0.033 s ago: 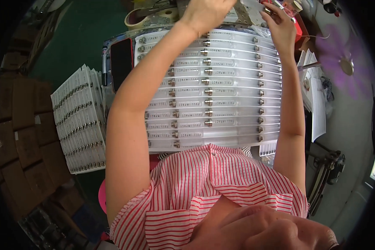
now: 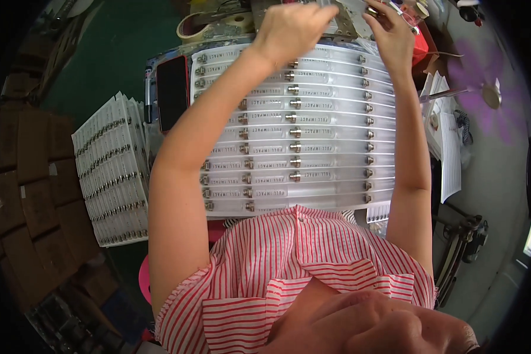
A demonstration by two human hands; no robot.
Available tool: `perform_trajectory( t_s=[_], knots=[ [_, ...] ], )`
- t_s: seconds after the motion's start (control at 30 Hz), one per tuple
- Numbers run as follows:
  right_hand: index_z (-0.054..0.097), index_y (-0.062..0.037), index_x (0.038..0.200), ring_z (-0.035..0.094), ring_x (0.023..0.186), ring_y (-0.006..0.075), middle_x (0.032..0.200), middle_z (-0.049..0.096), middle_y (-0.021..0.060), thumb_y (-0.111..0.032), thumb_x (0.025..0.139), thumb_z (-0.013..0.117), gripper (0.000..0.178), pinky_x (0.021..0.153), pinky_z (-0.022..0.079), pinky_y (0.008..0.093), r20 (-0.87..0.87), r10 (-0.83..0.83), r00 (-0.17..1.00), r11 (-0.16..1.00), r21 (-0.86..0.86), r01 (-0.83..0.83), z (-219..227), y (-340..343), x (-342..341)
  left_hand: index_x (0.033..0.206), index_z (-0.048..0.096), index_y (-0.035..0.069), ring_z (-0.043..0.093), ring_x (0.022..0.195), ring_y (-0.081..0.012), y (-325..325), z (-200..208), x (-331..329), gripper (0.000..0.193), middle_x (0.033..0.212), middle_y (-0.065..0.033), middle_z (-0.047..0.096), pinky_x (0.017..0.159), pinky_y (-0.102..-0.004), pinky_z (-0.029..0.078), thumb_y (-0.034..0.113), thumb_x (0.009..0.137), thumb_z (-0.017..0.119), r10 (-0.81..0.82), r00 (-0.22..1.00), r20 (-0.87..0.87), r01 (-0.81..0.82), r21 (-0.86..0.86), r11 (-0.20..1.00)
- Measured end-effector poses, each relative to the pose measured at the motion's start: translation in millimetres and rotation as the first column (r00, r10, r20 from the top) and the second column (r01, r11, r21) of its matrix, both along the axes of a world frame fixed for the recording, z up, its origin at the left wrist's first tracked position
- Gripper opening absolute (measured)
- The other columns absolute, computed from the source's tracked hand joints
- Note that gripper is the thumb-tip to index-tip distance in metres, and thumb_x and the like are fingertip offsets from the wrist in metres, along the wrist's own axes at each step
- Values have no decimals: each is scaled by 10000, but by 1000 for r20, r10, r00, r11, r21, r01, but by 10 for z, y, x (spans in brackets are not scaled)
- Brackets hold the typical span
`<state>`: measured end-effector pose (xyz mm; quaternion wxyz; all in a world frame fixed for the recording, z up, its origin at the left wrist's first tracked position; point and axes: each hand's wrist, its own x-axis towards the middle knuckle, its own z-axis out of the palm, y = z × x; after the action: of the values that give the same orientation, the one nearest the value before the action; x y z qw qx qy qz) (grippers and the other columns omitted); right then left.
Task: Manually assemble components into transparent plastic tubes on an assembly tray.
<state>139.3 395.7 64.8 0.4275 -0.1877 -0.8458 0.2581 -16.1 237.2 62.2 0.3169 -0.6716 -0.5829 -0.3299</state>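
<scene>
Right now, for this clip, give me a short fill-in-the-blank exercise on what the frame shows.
1. The left hand and right hand work at the ____ edge of the stacked white strips.
2. The dark phone lies to the ____ of those strips.
3. The person's shirt has red and white ____.

Missing words: far; left; stripes

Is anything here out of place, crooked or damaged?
Nothing stands out. The white strips lie in neat overlapping rows, the second stack on the person's left is tidy too, and the left hand and right hand work at the far edge.
</scene>
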Motion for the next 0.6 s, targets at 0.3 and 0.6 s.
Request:
perform_trajectory(
  t_s=[0.3, 0.6],
  knots=[
    [574, -54, 1172, 632, 930, 306, 1070, 613, 137, -82, 766, 700, 426, 777, 512, 379, 109, -10, 994, 872, 487, -45, -115, -344, -660, 1126, 668, 97, 570, 562, -183, -1746, -434, 743, 397, 784, -75, 661, 501, -282, 455, 0, 743, 698, 52, 783, 620, 178, -303, 936],
    [514, -44, 1285, 614, 1055, 330, 1163, 621, 200, -145, 760, 749, 584, 879, 485, 359, 246, 120, 962, 991, -80, -104, -177, -96, -719, 1147, 653, 83, 540, 549, -149, -1942, -452, 736, 403, 772, -65, 643, 504, -268, 437, -26, 759, 677, 171, 631, 757, 155, -339, 928]
  ],
)
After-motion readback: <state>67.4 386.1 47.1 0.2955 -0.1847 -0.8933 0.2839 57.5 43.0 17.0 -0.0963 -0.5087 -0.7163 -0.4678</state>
